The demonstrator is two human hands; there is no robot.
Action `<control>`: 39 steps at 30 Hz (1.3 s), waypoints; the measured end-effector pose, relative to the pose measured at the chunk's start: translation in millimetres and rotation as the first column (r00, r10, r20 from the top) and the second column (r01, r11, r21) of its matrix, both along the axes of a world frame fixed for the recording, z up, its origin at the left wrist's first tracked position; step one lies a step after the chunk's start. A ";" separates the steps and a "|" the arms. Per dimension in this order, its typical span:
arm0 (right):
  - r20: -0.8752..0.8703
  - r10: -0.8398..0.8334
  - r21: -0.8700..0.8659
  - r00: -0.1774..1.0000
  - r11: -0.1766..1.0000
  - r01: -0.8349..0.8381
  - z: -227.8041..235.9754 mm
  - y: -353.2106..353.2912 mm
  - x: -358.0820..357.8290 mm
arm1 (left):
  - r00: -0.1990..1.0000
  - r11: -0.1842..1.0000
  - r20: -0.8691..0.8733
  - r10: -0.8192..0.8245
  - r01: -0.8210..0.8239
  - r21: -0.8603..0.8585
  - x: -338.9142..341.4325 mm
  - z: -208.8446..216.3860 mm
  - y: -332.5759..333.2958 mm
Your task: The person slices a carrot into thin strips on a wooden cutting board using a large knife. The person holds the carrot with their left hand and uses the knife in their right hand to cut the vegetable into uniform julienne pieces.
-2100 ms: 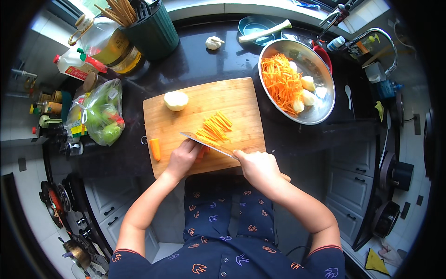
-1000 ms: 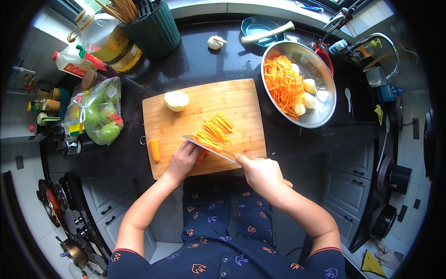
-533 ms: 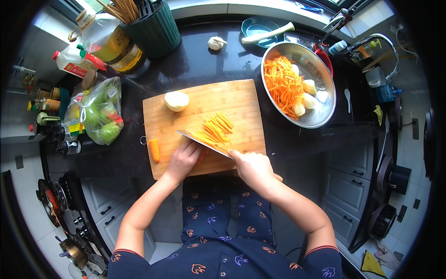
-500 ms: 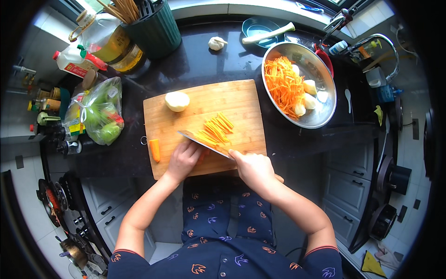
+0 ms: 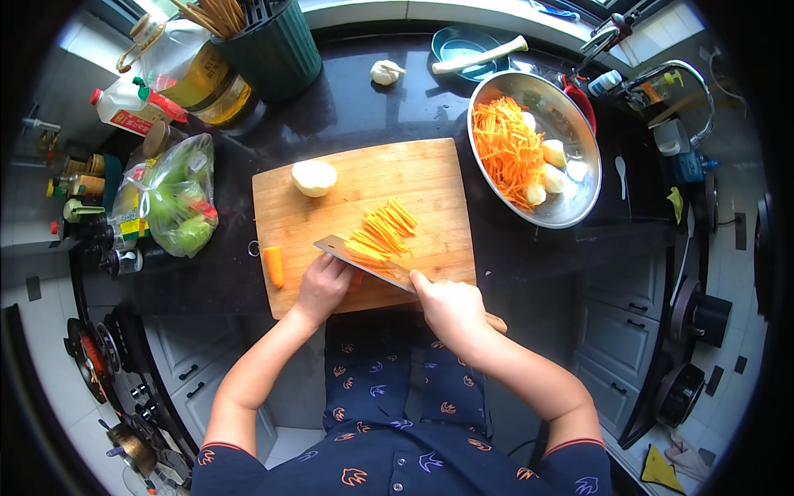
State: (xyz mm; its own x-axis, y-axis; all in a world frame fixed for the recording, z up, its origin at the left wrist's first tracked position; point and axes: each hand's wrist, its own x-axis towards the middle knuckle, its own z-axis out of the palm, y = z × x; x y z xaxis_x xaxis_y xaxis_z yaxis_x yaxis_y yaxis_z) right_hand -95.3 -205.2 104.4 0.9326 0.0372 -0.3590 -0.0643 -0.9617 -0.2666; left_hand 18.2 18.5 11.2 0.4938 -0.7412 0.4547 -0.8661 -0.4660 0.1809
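My right hand (image 5: 453, 307) is closed round the handle of a kitchen knife (image 5: 368, 264), its broad blade slanting up to the left across the wooden cutting board (image 5: 434, 182). Beside the blade, the curled fingers of my left hand (image 5: 322, 288) press down on a carrot (image 5: 356, 279), mostly hidden by the hand and knife. Carrot strips (image 5: 387, 225) lie in a loose pile just beyond the blade. Another carrot piece (image 5: 274, 267) rests at the board's left edge. Farther back on the board sits a pale, peeled, rounded vegetable (image 5: 314, 178).
A steel bowl (image 5: 583, 178) with shredded carrot and pale chunks stands right of the board. Behind are a garlic bulb (image 5: 385, 73) and a blue-green dish (image 5: 451, 48) with a pale stalk across it. A bag of green vegetables (image 5: 182, 198) and an oil jug (image 5: 194, 74) stand left.
The knife blade has tipped slightly, showing more of its flat face. Both hands stay nearly in place, and the carrot strips look almost the same.
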 end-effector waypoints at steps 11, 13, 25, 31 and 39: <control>0.097 -0.022 0.098 0.995 0.995 0.012 7.5 -11.8 0.4 | 0.999 1.000 -0.031 -0.009 0.009 -0.025 0.3 4.3 0.5; 0.067 -0.022 0.100 0.998 0.995 0.015 11.7 -12.7 -0.6 | 1.000 0.999 -0.012 -0.005 0.004 -0.053 -0.4 4.0 -0.7; 0.096 -0.023 0.149 0.995 0.989 0.009 -10.3 -4.8 20.7 | 0.998 1.000 -0.050 0.025 -0.025 0.018 -4.4 8.3 -2.9; 0.063 -0.024 0.151 0.998 0.988 0.014 -10.3 -10.9 25.3 | 0.999 1.000 -0.031 -0.019 0.019 0.013 -5.8 9.0 -1.8; 0.119 -0.005 0.114 0.993 0.993 -0.008 4.7 -10.0 1.6 | 0.995 0.998 -0.097 -0.023 0.029 0.061 -4.0 10.1 -0.2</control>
